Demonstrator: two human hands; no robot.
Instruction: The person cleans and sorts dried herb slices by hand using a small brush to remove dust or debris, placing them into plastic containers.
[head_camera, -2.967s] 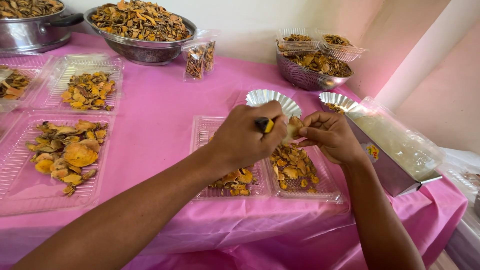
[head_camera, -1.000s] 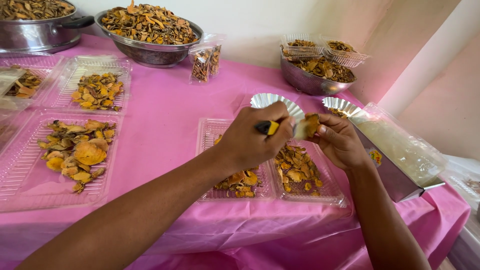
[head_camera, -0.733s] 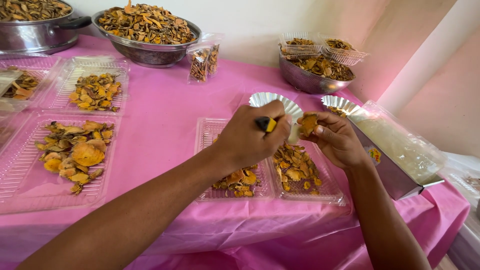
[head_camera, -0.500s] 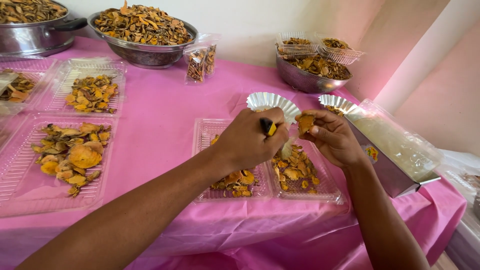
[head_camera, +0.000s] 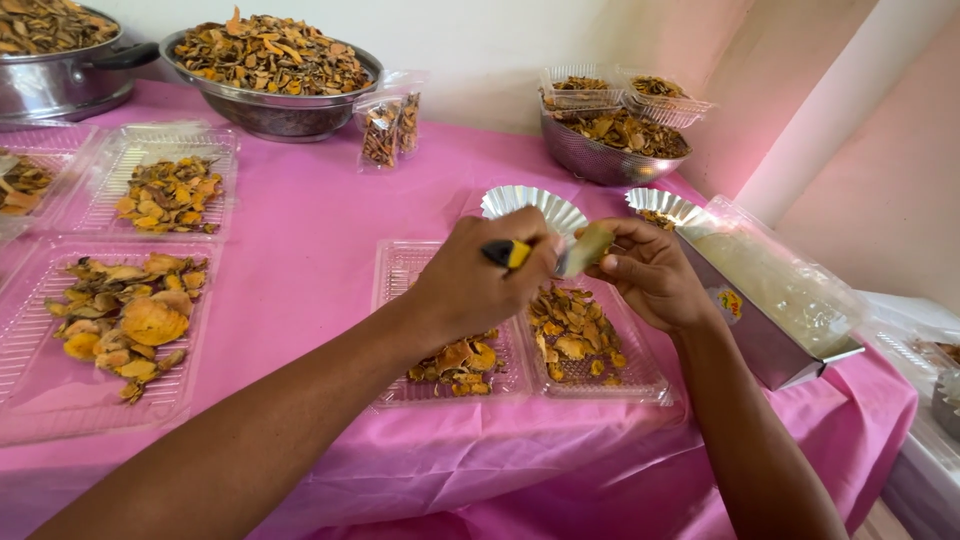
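Note:
My left hand (head_camera: 480, 280) is closed around a small knife with a yellow and black handle (head_camera: 508, 253), its blade against a pale yellowish root piece (head_camera: 588, 246). My right hand (head_camera: 650, 272) pinches that piece from the right side. Both hands hover above a clear plastic tray (head_camera: 400, 275) holding orange dried slices (head_camera: 570, 325). A fluted foil cup (head_camera: 535, 205) stands just behind my hands.
More clear trays of dried slices (head_camera: 125, 320) lie on the pink tablecloth (head_camera: 310, 230) at left. Metal bowls of slices (head_camera: 265, 65) and a colander (head_camera: 610, 140) stand at the back. A metal loaf tin (head_camera: 770, 300) wrapped in plastic sits at right, beside small sealed bags (head_camera: 390, 130).
The root piece in my right hand has turned between my fingers while the knife stays against it. Both hands remain over the same tray; the view shifted slightly.

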